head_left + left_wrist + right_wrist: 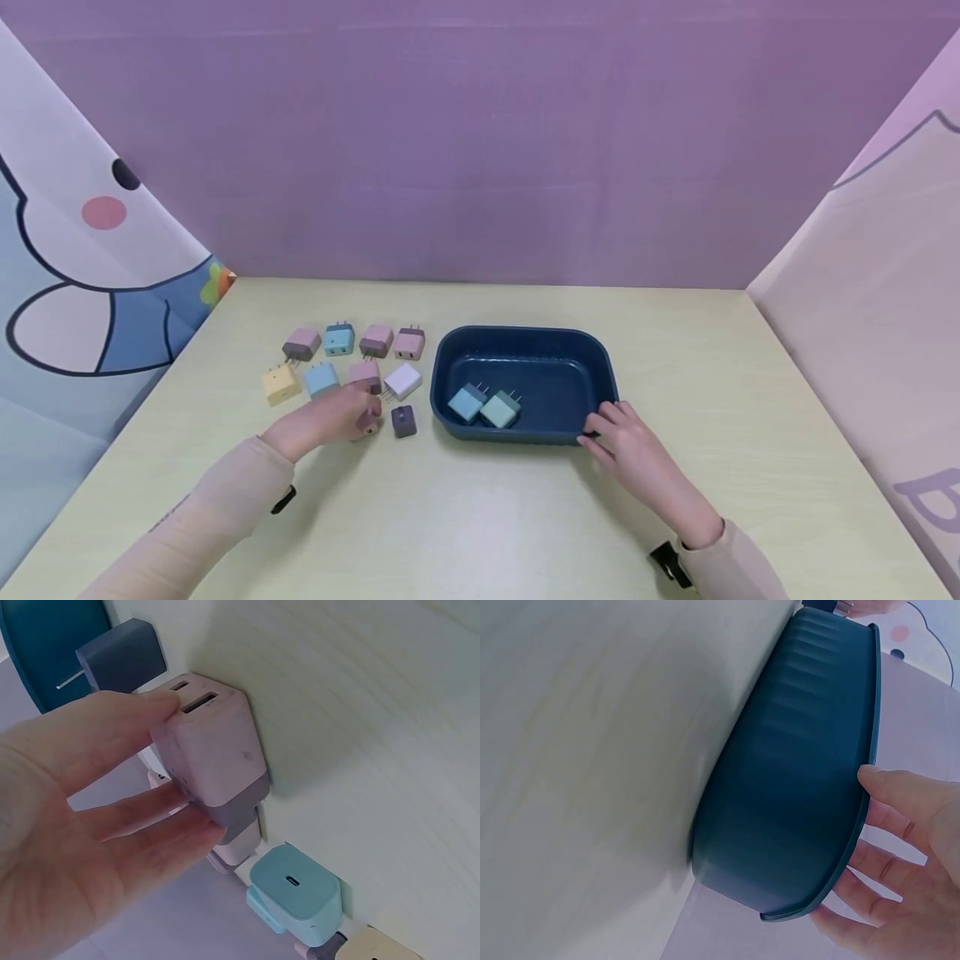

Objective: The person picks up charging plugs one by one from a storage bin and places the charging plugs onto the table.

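Observation:
In the left wrist view, my left hand (341, 414) pinches a pink and grey plug charger (206, 742), thumb by its slotted end and fingertips at its grey end. A dark purple charger (403, 422) stands just right of that hand, with a white charger (403, 381) behind it. My right hand (637, 454) grips the rim of a dark blue tray (525, 435) at its near right corner, the thumb on the outside. Inside the tray, at the near left, lie a blue charger (467, 404) and a pale green charger (499, 411), side by side.
Left of the tray, several more chargers lie in loose rows, among them a yellow charger (281, 384), a light blue charger (322, 378) and a pink charger (409, 343). A purple backdrop (480, 150) rises behind the pale wooden table (480, 517).

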Available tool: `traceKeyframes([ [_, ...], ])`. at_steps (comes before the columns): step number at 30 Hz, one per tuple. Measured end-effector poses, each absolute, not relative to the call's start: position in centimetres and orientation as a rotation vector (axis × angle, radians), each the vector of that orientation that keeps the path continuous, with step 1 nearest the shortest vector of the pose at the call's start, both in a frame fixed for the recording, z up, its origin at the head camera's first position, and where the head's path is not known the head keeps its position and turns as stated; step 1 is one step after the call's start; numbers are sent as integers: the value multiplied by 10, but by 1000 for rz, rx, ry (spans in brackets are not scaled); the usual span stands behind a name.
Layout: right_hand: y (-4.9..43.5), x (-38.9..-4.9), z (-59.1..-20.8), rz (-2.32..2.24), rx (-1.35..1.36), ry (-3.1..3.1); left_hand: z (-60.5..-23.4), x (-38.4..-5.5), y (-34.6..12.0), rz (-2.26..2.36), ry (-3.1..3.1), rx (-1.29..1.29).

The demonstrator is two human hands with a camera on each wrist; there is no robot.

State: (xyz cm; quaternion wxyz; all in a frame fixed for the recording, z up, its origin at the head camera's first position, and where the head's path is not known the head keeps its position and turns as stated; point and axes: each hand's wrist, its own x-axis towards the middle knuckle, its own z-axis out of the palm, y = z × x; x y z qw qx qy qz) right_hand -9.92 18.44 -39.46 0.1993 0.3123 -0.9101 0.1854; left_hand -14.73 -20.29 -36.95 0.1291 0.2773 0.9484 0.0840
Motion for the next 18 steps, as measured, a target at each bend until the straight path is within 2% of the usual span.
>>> traceKeyframes([
  [13, 184, -98, -394, 529, 871, -2543, -355, -149, -186, 267, 2724, 639],
  [18, 184, -99, -394, 523, 866, -2553, -346, -152, -179, 210, 2742, 671],
])
